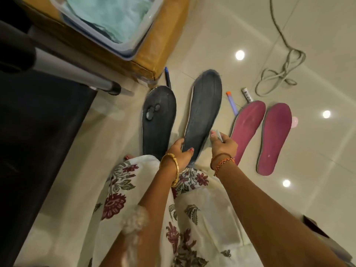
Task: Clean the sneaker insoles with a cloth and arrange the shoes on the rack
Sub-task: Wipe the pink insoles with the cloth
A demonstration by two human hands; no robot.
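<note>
Warm light, floor (250, 26) glare, soft blur

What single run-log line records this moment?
stage: wiping | left hand: grips dark insole heel | right hand: pinches small cloth at its edge | pink insoles: on floor

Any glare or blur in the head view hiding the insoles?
Head view: ceiling-light glare spots on the tiled floor, none on the dark insole or the pink insoles; wide-angle bending at the edges; blurred patch on the floral garment.
</note>
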